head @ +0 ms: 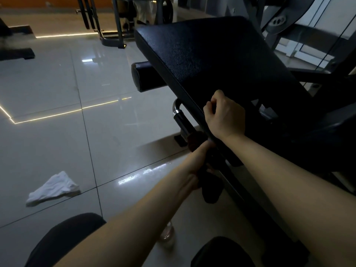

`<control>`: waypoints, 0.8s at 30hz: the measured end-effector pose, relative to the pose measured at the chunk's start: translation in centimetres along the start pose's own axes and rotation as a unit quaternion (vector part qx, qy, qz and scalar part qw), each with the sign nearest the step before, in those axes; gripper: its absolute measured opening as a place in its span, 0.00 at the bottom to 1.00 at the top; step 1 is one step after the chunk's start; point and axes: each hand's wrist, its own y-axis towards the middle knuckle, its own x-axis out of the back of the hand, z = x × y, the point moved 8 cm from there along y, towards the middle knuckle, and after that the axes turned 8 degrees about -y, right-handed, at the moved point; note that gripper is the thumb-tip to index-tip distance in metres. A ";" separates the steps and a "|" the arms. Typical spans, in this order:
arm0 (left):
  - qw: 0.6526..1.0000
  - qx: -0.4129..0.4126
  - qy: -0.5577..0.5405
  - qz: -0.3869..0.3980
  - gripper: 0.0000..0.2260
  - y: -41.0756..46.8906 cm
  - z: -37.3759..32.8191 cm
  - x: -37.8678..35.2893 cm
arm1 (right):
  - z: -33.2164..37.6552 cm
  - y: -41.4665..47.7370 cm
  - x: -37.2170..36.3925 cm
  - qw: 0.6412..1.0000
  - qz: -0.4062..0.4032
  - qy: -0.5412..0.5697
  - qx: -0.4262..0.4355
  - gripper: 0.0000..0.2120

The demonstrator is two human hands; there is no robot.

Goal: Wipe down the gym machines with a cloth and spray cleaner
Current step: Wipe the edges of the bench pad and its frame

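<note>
My left hand [194, 160] clamps a dark cloth [211, 186] on the handle [182, 121] below the pad [212, 60] edge, right hand [224, 114] curled, bracing there; I judge the wipe mid-way, pad and frame left.

A gym: padded machine bench [212, 60], foam roller pad [146, 77], weight plate [167, 11], glossy tiled floor [57, 83]

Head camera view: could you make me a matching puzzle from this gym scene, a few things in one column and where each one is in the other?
Things:
1. white cloth
2. dark cloth
3. right hand
4. clear bottle

Places:
A. on the edge of the black bench pad
B. lying loose on the tiled floor
C. held in the left hand near the machine handle
D. on the floor, partly hidden under the left forearm

Pairs: 1-B, 2-C, 3-A, 4-D
</note>
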 end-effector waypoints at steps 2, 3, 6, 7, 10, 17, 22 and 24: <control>0.996 0.029 0.077 0.019 0.11 -0.5 -0.5 0.0 | -0.2 0.0 0.0 1.000 0.002 0.009 0.000 0.07; 0.992 0.043 0.121 0.018 0.12 -0.7 -0.8 0.3 | -0.2 0.0 0.0 1.000 0.001 0.014 -0.002 0.07; 0.981 0.085 0.176 0.007 0.14 -1.1 -1.7 1.3 | -0.3 0.0 -0.1 1.000 0.001 0.023 -0.006 0.07; 0.986 0.089 0.144 0.007 0.12 -1.0 -1.8 1.2 | -0.3 0.0 -0.1 1.000 0.001 0.021 -0.006 0.07; 0.998 0.049 -0.026 -0.006 0.08 -0.4 -1.6 0.1 | -0.3 0.0 -0.1 1.000 0.000 0.015 -0.011 0.07; 0.995 0.036 0.094 0.015 0.13 -0.7 -1.1 -0.2 | -0.4 0.1 -0.1 1.000 0.010 0.014 -0.010 0.07; 0.888 -0.022 0.458 -0.038 0.17 -1.8 -6.1 2.6 | -0.5 0.1 -0.2 1.000 0.011 0.019 -0.013 0.07; 0.865 -0.151 0.472 -0.081 0.10 -2.9 -10.2 2.9 | -0.5 0.1 -0.2 1.000 0.013 0.024 -0.015 0.07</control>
